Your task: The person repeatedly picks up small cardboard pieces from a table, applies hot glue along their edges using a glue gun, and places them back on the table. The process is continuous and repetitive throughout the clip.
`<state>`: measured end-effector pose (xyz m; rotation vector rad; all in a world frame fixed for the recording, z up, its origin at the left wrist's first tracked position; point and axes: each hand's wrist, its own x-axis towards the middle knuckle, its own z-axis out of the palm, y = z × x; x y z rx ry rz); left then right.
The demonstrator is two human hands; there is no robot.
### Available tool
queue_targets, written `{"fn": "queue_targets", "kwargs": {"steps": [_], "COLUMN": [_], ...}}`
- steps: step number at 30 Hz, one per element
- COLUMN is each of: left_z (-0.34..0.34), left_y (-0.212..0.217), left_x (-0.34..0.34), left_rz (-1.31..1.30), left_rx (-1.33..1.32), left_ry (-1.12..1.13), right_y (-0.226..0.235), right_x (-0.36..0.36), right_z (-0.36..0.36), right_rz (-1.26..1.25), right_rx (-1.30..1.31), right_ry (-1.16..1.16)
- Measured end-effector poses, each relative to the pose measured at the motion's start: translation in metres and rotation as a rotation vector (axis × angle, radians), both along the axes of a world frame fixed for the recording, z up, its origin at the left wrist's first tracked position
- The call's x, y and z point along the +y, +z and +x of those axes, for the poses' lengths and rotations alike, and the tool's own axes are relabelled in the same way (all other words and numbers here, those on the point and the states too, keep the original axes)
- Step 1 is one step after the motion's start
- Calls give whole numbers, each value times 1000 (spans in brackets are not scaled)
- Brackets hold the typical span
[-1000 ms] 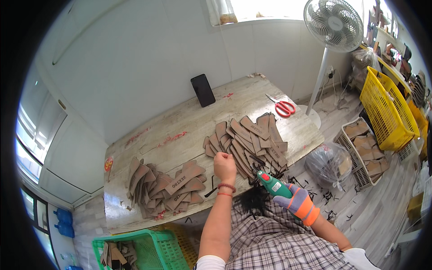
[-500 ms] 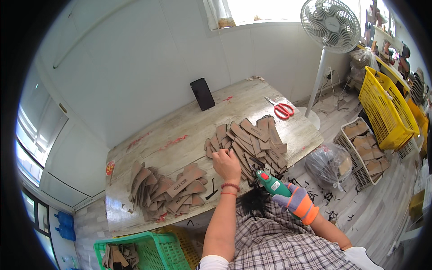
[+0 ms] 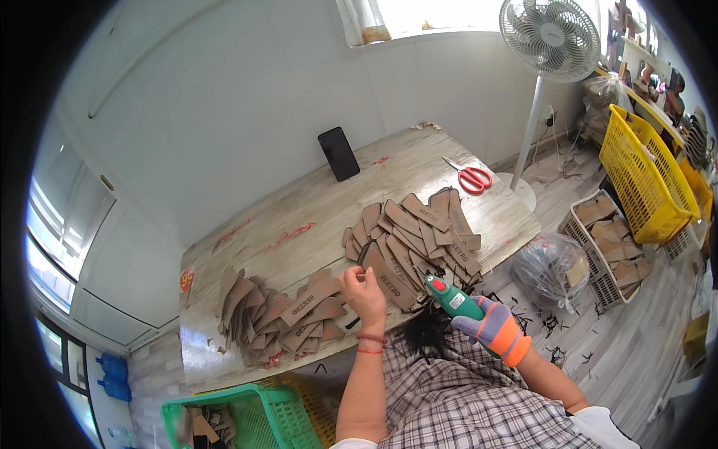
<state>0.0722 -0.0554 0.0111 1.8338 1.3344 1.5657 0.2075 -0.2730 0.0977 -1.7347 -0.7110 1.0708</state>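
My left hand point(image 3: 364, 292) pinches the near end of a brown cardboard piece point(image 3: 387, 275) at the front of a spread of similar brown pieces point(image 3: 419, 232) on the worn wooden table point(image 3: 299, 217). My right hand point(image 3: 490, 329), in a striped work glove, grips a green power tool with a red button point(image 3: 449, 295); its tip points at the same piece near the table's front edge. A second heap of brown pieces point(image 3: 280, 314) lies to the left.
Red scissors point(image 3: 470, 176) and a black phone point(image 3: 339, 153) leaning on the wall sit at the table's far side. A standing fan point(image 3: 550, 45), yellow crate point(image 3: 643, 179), white basket of pieces point(image 3: 609, 239) and plastic bag point(image 3: 550, 266) are right; a green basket point(image 3: 247, 419) is lower left.
My left hand has slid slightly right along the table's front onto the cardboard piece. The gloved right hand and the green tool have barely moved.
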Motion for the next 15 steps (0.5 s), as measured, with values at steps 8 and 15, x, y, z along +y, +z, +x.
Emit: {"fn": "queue_targets", "kwargs": {"steps": [8,15], "left_z": [6,17], "left_y": [2,32], "left_x": [26,-26], "left_rz": [-473,-743], "left_rx": [-472,-971], "left_ry": [-371,-544], "right_y": [8,2], "right_x": [1,3], "right_z": [-5,-1], "right_rz": [18,7], "right_rx": [-32,-79], "right_ry": [-15,-39]}}
